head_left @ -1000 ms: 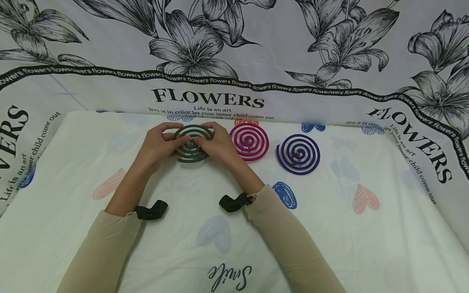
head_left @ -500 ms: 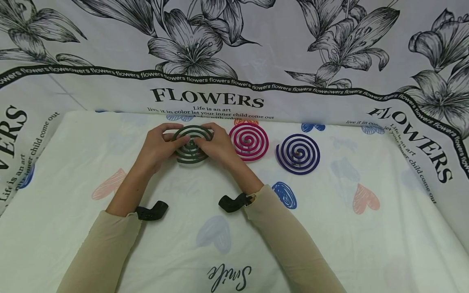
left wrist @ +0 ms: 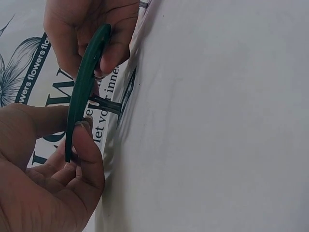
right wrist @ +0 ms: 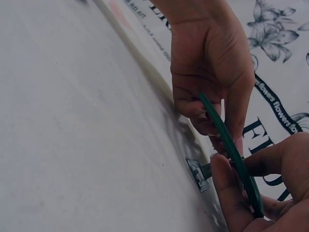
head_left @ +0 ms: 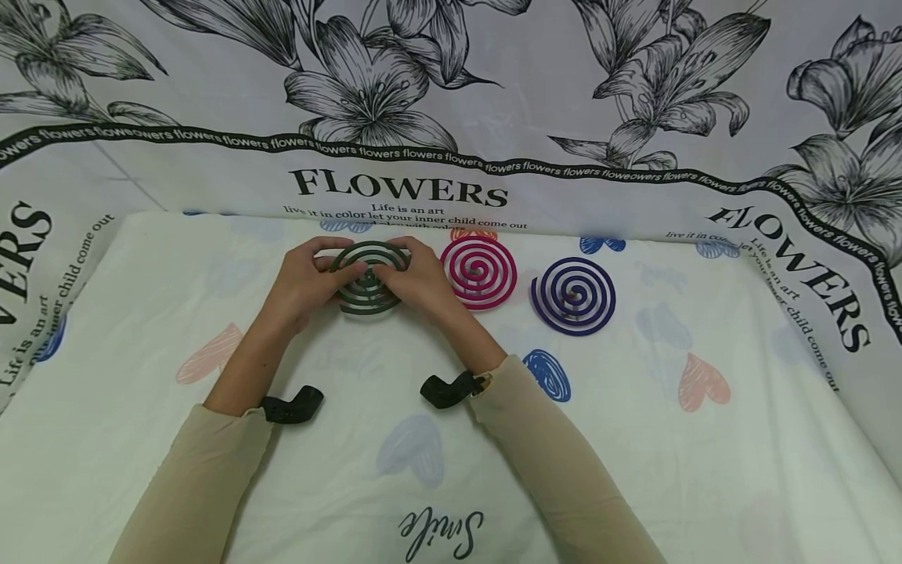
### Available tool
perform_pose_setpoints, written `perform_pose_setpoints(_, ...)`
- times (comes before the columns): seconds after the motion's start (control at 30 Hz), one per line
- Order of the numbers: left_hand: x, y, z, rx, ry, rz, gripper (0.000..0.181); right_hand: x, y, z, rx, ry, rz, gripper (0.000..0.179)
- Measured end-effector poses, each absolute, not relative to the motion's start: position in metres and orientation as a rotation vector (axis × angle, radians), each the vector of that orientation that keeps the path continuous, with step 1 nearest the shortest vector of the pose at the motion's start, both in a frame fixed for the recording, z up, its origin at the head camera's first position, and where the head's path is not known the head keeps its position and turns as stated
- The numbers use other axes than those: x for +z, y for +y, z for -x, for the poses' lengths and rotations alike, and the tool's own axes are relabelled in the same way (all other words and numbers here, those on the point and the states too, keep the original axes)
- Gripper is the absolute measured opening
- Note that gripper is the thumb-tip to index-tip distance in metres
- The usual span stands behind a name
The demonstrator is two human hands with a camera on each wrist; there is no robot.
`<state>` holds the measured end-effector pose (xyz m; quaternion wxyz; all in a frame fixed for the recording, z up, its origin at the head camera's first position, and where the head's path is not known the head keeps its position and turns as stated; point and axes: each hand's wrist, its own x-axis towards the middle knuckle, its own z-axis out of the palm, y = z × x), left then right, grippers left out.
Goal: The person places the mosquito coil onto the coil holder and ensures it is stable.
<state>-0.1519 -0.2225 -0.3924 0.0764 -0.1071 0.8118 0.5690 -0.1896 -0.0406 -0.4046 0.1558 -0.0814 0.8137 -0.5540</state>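
Note:
Both hands hold a dark green mosquito coil (head_left: 369, 311) between them, at the far side of the cloth. My left hand (head_left: 303, 278) pinches its left part, thumb on top near the centre and fingers under the rim. On the other side my right hand (head_left: 426, 282) pinches it the same way, the two thumbtips close together. Seen edge-on in the left wrist view, the green coil (left wrist: 81, 94) has a small metal stand (left wrist: 107, 104) under its middle. That stand's flat foot (right wrist: 197, 174) shows close over the cloth in the right wrist view.
Right of the hands is a pink mosquito coil (head_left: 493, 298), partly behind the right hand. Farther right stands a dark blue coil (head_left: 599, 317). All are on a white cloth (head_left: 338, 486) with printed hearts; a flower-printed sheet (head_left: 535, 94) rises behind it.

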Motion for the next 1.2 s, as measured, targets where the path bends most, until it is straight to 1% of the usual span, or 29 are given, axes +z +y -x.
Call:
perform_pose_setpoints(0.47,-0.394,-0.223,0.154,1.693,2.450,0.281,0.065,-0.405,-0.042,0.191,-1.553,2.364,0.222,0.047)
perform_pose_setpoints(0.67,-0.394,-0.222,0.150,1.603,2.559,0.231,0.061,-0.409,-0.041,0.190,-1.480,2.467,0.285,0.052)
perform_pose_setpoints(0.87,-0.389,-0.223,0.146,1.500,2.637,0.173,0.056,-0.408,-0.040,0.189,-1.483,2.498,0.333,0.052)
perform_pose_setpoints(1.2,-0.381,-0.224,0.143,1.386,2.694,0.154,0.059,-0.397,-0.041,0.184,-1.449,2.571,0.400,0.054)
